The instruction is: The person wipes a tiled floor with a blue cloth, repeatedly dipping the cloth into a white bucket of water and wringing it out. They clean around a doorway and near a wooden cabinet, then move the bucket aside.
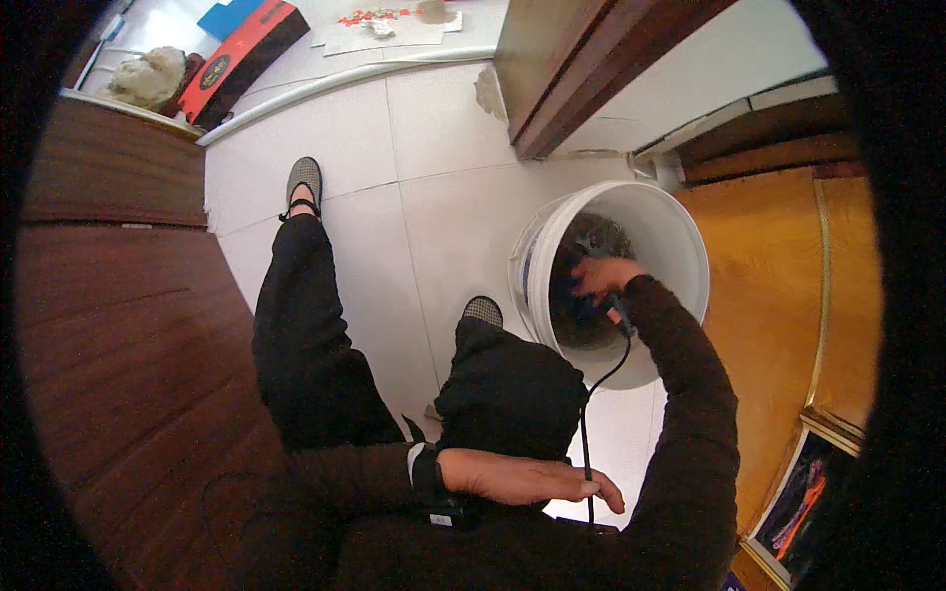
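Note:
My right hand (606, 277) reaches into a white plastic bucket (672, 221) standing on the floor. Dark contents (584, 325), partly bluish, lie inside; shadow and blur hide what they are and whether my fingers grip any of them. By the right wrist is a small black piece with an orange-red end (619, 318). From it a black cable (584, 428) runs down toward my body. My left hand (525, 479), wearing a black wrist strap (425, 473), is in front of my torso with the cable between its thumb and fingers.
A dark wooden panel (148, 354) stands on the left, a yellow-brown wooden panel (754, 258) on the right. Beyond the bucket is a dark wooden post (562, 81). A red and black box (240, 66) lies at the far left behind a white raised edge (347, 77).

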{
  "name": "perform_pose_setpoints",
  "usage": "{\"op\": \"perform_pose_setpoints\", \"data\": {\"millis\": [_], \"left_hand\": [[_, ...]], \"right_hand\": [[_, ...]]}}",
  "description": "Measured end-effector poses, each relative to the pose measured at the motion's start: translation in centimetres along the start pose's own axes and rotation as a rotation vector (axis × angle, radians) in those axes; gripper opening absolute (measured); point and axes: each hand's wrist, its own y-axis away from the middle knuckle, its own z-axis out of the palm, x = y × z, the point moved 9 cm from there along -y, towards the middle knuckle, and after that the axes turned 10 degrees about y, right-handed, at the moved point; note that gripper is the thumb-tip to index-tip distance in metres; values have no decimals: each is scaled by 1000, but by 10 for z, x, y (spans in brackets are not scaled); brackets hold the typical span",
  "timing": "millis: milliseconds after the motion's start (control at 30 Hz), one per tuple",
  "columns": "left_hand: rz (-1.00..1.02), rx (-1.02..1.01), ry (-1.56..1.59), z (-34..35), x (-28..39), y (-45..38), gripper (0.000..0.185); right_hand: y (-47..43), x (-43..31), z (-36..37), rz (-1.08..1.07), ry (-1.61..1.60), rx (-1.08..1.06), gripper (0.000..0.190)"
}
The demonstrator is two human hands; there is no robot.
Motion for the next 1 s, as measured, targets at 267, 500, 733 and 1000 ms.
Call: {"op": "perform_pose_setpoints", "data": {"millis": [267,500,733,1000], "left_hand": [[-1,51,-50,-7,1,-1,56],[-31,12,-31,-8,0,0,53],[35,88,-89,-14,3,9,62],[22,96,-69,-12,-1,10,59]], "right_hand": [[59,90,-99,300,-327,597,47],[-30,62,-24,174,134,401,71],[-53,49,-7,60,-247,232,53],[-56,77,-8,201,91,418,41]]}}
